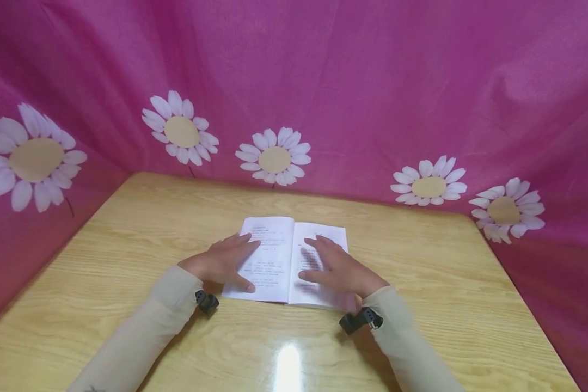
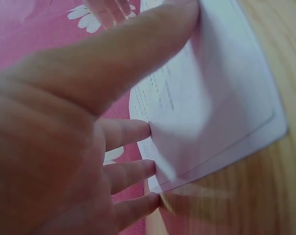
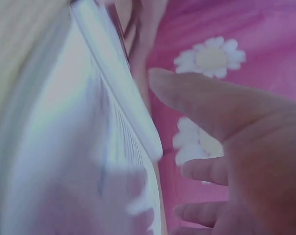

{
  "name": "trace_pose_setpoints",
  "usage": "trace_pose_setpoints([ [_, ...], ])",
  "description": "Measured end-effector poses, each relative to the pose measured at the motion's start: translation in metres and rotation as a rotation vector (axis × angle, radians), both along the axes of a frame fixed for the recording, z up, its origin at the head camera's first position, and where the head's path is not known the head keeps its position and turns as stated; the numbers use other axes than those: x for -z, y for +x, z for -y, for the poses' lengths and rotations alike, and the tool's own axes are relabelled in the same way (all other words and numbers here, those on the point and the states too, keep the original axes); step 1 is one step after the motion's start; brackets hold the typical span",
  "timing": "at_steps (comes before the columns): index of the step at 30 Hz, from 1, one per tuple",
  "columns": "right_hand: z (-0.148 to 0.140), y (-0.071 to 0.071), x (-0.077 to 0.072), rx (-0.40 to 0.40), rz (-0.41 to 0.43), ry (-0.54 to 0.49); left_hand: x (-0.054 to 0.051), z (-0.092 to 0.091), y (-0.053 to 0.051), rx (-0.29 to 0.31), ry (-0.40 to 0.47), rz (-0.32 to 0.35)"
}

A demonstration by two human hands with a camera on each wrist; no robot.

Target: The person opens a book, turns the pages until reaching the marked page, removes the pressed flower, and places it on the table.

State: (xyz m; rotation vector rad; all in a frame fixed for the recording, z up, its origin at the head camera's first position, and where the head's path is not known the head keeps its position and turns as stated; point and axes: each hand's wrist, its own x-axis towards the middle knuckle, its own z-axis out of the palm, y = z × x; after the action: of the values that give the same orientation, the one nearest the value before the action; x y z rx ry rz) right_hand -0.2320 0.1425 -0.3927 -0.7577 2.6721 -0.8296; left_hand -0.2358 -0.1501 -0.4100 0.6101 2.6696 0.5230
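An open book (image 1: 291, 261) with printed white pages lies on the wooden table, its spine running between my two hands. My left hand (image 1: 224, 261) rests over the left page with thumb and fingers spread; in the left wrist view its fingertips (image 2: 147, 167) touch the page (image 2: 226, 93) near the outer edge. Over the right page is my right hand (image 1: 345, 270), fingers extended and thumb apart. From the right wrist, the thumb (image 3: 187, 93) and fingers stand off the book's pages (image 3: 89, 147), with nothing between them. Part of each page is hidden beneath the hands.
A pink cloth (image 1: 353, 98) with white daisies hangs behind and along both sides of the wooden table (image 1: 421, 256). Each wrist wears a small black camera, one on the left (image 1: 207, 302) and one on the right (image 1: 360, 321). Light glares off the tabletop in front.
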Motion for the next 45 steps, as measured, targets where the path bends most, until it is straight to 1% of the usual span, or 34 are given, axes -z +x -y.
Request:
trace_pose_setpoints([
  [4,-0.016,-0.007,0.003,0.059,0.055,0.055,0.004,0.001,0.003,-0.007,-0.028,-0.005],
  [7,-0.027,-0.010,0.007,0.096,0.071,0.087,0.005,0.002,0.006,-0.013,-0.028,-0.013],
  [10,-0.036,-0.013,0.008,0.131,0.090,0.083,0.003,0.001,0.006,-0.016,-0.013,-0.033],
  [12,-0.041,-0.015,0.007,0.153,0.117,0.076,0.000,0.000,0.005,-0.011,-0.011,-0.042],
  [15,-0.047,-0.018,0.005,0.167,0.142,0.071,-0.004,-0.002,0.001,0.002,-0.023,-0.050],
  [17,-0.049,-0.019,0.007,0.172,0.164,0.058,-0.004,-0.002,0.001,0.007,-0.040,-0.049],
  [21,-0.049,-0.021,0.008,0.172,0.166,0.046,-0.004,-0.001,-0.002,0.018,-0.048,-0.061],
  [23,-0.048,-0.020,0.009,0.170,0.162,0.056,-0.004,0.000,-0.002,0.023,-0.044,-0.062],
  [27,-0.045,-0.017,0.011,0.203,0.201,0.050,-0.003,0.001,-0.002,0.026,-0.045,-0.046],
  [30,-0.043,-0.013,0.014,0.249,0.238,0.027,-0.001,0.000,0.000,0.028,-0.044,-0.036],
  [33,-0.042,-0.013,0.015,0.274,0.251,0.008,-0.002,-0.001,0.001,0.026,-0.043,-0.037],
  [34,-0.042,-0.013,0.015,0.277,0.253,0.006,-0.002,-0.001,0.001,0.025,-0.042,-0.038],
  [38,-0.042,-0.014,0.015,0.240,0.224,0.009,-0.002,-0.001,0.001,0.019,-0.043,-0.039],
  [41,-0.042,-0.015,0.015,0.208,0.197,-0.011,-0.002,-0.002,0.001,0.013,-0.046,-0.039],
  [43,-0.042,-0.016,0.014,0.196,0.207,-0.054,-0.002,-0.002,0.001,0.013,-0.044,-0.037],
  [45,-0.042,-0.017,0.013,0.201,0.233,-0.095,-0.002,-0.001,0.001,0.013,-0.040,-0.036],
])
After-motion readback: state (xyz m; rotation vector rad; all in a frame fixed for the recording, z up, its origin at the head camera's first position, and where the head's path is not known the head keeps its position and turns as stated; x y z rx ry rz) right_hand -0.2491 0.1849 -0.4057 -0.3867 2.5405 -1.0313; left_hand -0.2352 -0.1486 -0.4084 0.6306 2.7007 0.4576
